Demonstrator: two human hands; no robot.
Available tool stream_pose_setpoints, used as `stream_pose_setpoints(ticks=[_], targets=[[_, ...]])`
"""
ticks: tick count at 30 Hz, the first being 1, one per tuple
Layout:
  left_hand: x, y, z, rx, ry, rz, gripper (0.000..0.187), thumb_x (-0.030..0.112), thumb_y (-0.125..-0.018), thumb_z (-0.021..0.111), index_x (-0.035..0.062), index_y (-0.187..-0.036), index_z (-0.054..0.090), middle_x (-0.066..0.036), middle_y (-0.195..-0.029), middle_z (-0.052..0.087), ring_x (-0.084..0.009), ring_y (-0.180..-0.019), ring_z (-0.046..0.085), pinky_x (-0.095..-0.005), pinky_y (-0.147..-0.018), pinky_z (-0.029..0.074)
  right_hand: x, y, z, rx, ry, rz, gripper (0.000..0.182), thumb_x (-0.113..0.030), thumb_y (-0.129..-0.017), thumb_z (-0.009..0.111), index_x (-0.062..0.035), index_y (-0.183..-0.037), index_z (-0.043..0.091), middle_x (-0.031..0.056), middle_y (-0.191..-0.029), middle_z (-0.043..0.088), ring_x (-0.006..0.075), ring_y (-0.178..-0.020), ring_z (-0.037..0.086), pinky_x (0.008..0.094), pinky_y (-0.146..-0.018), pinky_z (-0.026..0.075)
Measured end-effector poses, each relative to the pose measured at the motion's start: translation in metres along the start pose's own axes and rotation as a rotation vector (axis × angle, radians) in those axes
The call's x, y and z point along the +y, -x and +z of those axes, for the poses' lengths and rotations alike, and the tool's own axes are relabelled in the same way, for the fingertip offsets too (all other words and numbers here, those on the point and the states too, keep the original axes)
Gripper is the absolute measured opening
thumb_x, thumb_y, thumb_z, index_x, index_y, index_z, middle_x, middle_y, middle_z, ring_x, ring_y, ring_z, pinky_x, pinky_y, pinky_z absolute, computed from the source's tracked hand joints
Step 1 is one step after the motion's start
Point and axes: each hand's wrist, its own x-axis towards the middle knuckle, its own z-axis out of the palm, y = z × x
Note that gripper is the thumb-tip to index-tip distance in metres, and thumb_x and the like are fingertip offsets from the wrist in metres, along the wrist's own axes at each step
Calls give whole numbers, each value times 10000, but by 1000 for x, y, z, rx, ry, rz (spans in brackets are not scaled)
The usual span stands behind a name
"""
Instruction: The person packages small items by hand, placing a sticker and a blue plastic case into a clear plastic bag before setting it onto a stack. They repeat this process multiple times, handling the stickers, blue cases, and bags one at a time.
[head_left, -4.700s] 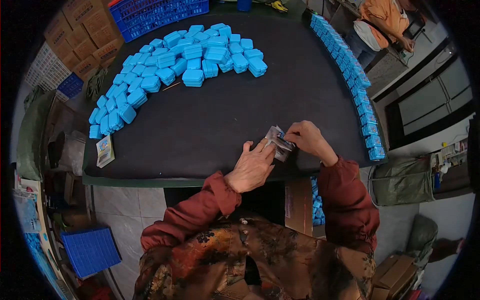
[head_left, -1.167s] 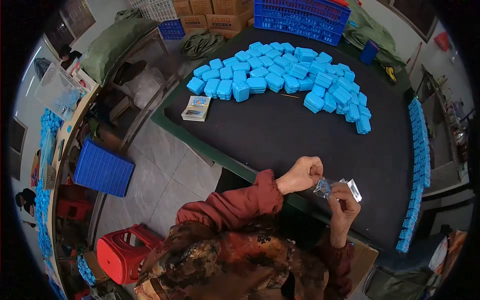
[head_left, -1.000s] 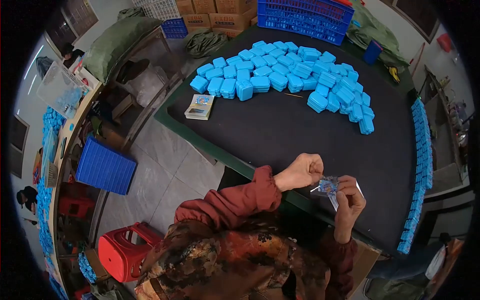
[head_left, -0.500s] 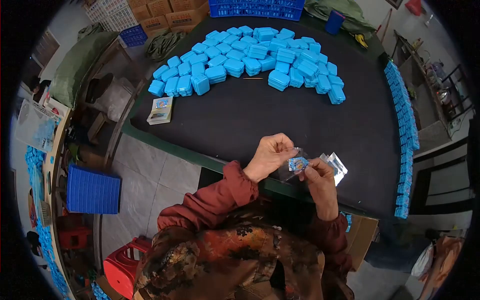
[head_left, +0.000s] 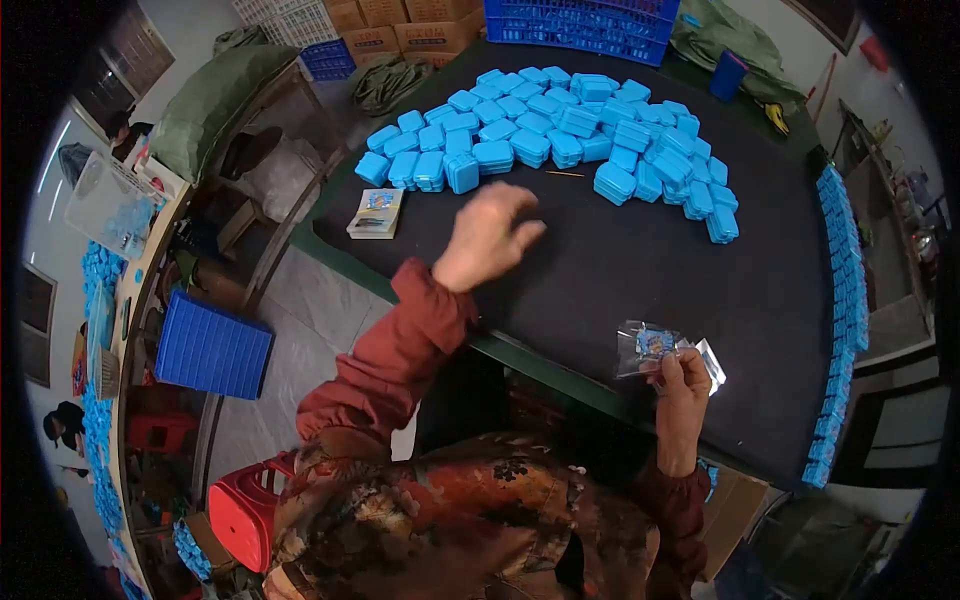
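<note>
My right hand pinches a clear plastic bag with a small blue printed card in or on it. Silvery packets lie on the dark table just beyond its fingers. My left hand is raised over the table, its fingers slightly blurred and apart, with nothing visible in it. It is near the front of a big heap of light blue cases. To its left sits a stack of printed cards.
A row of blue packages lines the table's right edge. A blue crate stands at the back. Left of the table are a blue bin and a red stool. A person is at the far left.
My left hand has let go of the bag and moved up and left towards the blue cases. My right hand still holds the bag. The whole view has shifted.
</note>
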Motion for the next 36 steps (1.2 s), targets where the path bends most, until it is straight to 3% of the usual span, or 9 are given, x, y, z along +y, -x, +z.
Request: stream_pose_setpoints(ticks=[2, 5, 10, 13, 14, 17, 19, 26, 36], targets=[[-57, -16, -10, 104, -504, -18, 320, 116, -680, 695, 51, -963, 562, -146, -930, 553, -328, -896, 507, -435, -688, 418, -3, 1, 0, 12, -8, 23, 57, -71, -895, 535, -33, -860, 560, 61, -811, 624, 120, -665, 573, 246, -637, 457], [-95, -18, -3, 30, -770, -123, 299, 108, -653, 687, 62, -926, 576, -136, -910, 559, -316, -909, 507, -439, -696, 384, -10, 1, -1, -22, 36, 69, 80, -92, -906, 520, -40, -851, 544, 68, -834, 615, 120, -744, 566, 262, -668, 466], [-85, -20, 7, 103, -740, -39, 300, 44, -595, 656, 62, -886, 588, -117, -858, 548, -299, -866, 498, -418, -705, 362, -18, -6, -12, -70, -51, 132, 75, -89, -907, 514, -31, -867, 543, 75, -956, 607, 132, -789, 580, 291, -686, 484], [-31, -17, -7, 240, -316, -55, 395, 57, -617, 705, 56, -993, 583, -138, -878, 531, -327, -875, 487, -409, -716, 402, -26, -7, -6, -42, -26, 125, 75, -92, -909, 513, -33, -877, 546, 79, -978, 605, 162, -853, 603, 290, -683, 484], [-14, -11, -7, 269, -143, -72, 474, 82, -664, 731, 69, -1107, 561, -122, -931, 543, -277, -896, 519, -367, -728, 436, -30, -6, -3, -30, -9, 115, 74, -93, -910, 513, -34, -882, 548, 80, -983, 605, 179, -887, 612, 288, -681, 484], [41, 13, -8, -5, 972, -524, 430, 98, -789, 680, 47, -1184, 518, -70, -1003, 547, -151, -884, 543, -282, -699, 454, -22, -7, 8, 20, -98, 101, 81, -99, -915, 511, -34, -890, 553, 79, -1002, 603, 191, -916, 616, 271, -667, 477], [62, 30, -4, -113, 1392, -699, 410, 127, -860, 628, 14, -1219, 465, -49, -1011, 541, -116, -873, 547, -259, -699, 469, -19, -8, 16, -1, -185, 91, 53, -90, -912, 512, -65, -896, 557, 78, -917, 632, 181, -849, 629, 264, -632, 451], [87, 50, 21, -238, 1585, -809, 351, 135, -876, 609, 33, -1180, 464, -47, -1001, 545, -108, -875, 559, -250, -719, 495, -13, -6, 11, -97, -180, -25, 62, -123, -914, 527, -68, -907, 553, 106, -821, 648, 174, -790, 628, 258, -614, 449], [88, 51, 28, -332, 1713, -918, 282, 161, -917, 536, -4, -1139, 479, -119, -988, 584, -169, -781, 606, -289, -626, 529, -1, 1, 1, -118, 57, -227, 56, -98, -912, 514, -53, -936, 539, 131, -1039, 615, 156, -809, 610, 260, -674, 465]])
